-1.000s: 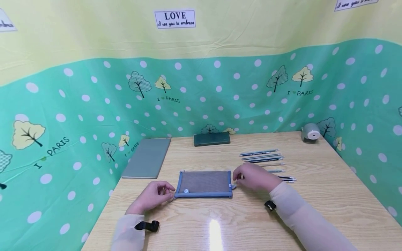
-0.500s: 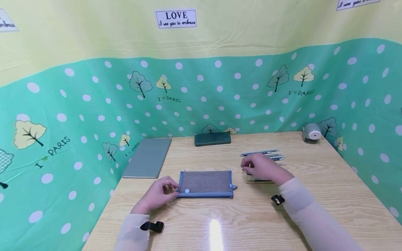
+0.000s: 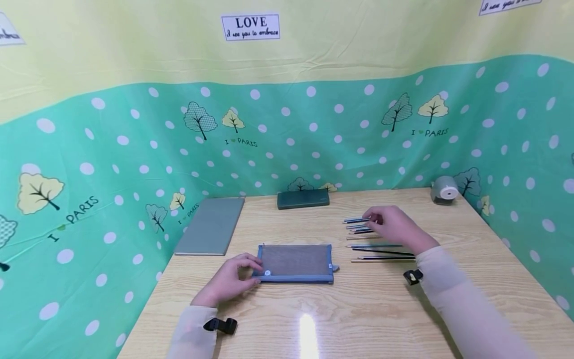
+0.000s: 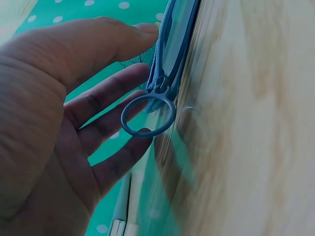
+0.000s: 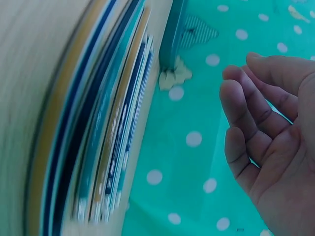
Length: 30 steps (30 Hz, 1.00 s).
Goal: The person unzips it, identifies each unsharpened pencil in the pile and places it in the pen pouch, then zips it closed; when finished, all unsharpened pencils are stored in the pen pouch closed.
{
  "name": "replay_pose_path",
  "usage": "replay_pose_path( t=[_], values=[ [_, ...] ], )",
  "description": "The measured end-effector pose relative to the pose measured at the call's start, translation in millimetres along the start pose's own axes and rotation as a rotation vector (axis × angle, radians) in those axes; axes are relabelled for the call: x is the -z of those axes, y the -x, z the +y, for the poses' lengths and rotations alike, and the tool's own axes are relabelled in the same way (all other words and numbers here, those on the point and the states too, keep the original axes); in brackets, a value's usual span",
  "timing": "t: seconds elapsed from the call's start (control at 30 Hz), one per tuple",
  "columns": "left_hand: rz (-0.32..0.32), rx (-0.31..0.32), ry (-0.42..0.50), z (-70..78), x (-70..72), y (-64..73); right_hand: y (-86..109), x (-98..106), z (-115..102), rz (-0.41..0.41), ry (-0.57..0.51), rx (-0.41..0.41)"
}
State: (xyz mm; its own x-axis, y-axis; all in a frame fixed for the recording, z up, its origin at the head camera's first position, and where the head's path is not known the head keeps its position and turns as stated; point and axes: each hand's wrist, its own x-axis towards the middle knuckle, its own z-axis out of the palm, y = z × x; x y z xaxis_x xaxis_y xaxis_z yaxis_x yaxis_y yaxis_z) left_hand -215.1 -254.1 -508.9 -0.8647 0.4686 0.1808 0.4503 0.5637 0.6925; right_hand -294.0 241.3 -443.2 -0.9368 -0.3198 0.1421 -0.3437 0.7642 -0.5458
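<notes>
A right hand, fingers loosely bent and pinching nothing, hovers over the far rows of pencils on a wooden table. The left hand, likewise relaxed and gripping nothing, lies at the eight o'clock end of a blue mesh pouch. The pouch lies flat at the centre of the scene, its zip ring beside the left fingers; whether they touch the ring cannot be told.

Taking the pouch as the dial's centre, the pencils lie between two and three o'clock, tips toward nine. A dark case sits at twelve, a notebook at ten and a pencil sharpener near two.

The work in hand appears to be handling the pencils, and a light touch should serve best. Thin shafts are apt to roll, so a pinch from straight above, near mid-length, looks safer than a sweep from the side. Squaring them parallel would keep tips from crossing. Fingers should clear the nearer pencils, toward three o'clock, while the left hand is best kept light, lest the soft pouch buckle.
</notes>
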Motion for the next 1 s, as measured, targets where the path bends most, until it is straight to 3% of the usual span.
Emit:
replay_pose_path(
  t=[0.27, 0.47, 0.83, 1.0],
  values=[
    [-0.026, 0.033, -0.031, -1.0, -1.3, -1.1, -3.5, 21.3, 27.9, 0.007, 0.023, -0.045],
    [-0.036, 0.008, -0.079, -3.7, -3.2, -2.8, -6.6, 28.8, 45.8, 0.011, 0.031, -0.059],
    [0.005, -0.032, -0.110, -3.6, -7.3, -4.1, -6.0, 37.2, 66.7, -0.032, 0.030, -0.104],
    [0.041, -0.012, -0.087, -3.7, -7.9, -2.8, -6.7, 41.9, 68.2, -0.028, 0.033, -0.114]
  ],
)
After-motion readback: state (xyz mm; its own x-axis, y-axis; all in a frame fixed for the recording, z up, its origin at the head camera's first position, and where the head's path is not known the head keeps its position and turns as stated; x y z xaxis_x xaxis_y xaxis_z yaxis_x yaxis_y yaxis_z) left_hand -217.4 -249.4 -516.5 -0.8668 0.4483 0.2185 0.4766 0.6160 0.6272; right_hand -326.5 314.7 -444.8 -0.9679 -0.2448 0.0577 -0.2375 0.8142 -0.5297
